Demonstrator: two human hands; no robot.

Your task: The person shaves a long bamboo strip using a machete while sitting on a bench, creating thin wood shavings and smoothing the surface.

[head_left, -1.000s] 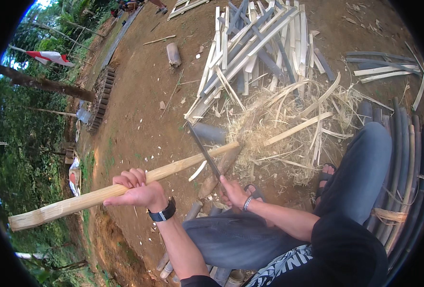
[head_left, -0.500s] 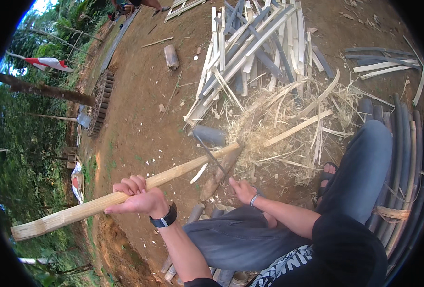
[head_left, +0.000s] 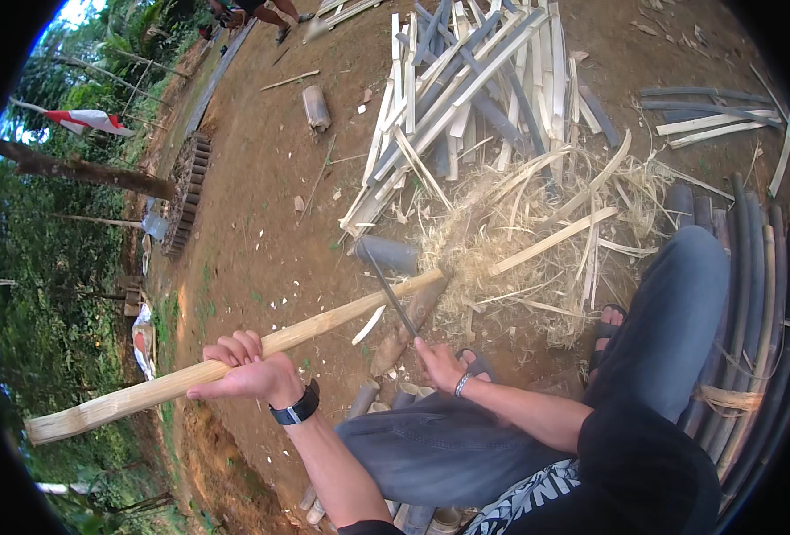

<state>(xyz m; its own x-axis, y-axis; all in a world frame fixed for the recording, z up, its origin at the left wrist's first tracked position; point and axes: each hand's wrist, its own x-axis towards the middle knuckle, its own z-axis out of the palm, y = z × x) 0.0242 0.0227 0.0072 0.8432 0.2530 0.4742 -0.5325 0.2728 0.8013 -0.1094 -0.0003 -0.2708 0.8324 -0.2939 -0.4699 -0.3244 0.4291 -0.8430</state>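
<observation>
While the left hand (head_left: 250,374) wraps around a long pale peeled bamboo pole (head_left: 234,361) slanting over the dirt ground (head_left: 261,223), the right hand (head_left: 438,364) grips a dark straight blade (head_left: 389,290) laid against the pole's far end beside pale shavings (head_left: 502,241)

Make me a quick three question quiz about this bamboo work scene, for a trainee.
1. True or false: the left hand grips the long pale pole from above.
2. What does the right hand hold? A) a saw B) a long knife C) a hammer
3. Fill in: the pile of split slats lies on bare ____.

Key: 1 true. 2 B. 3 ground.
</observation>
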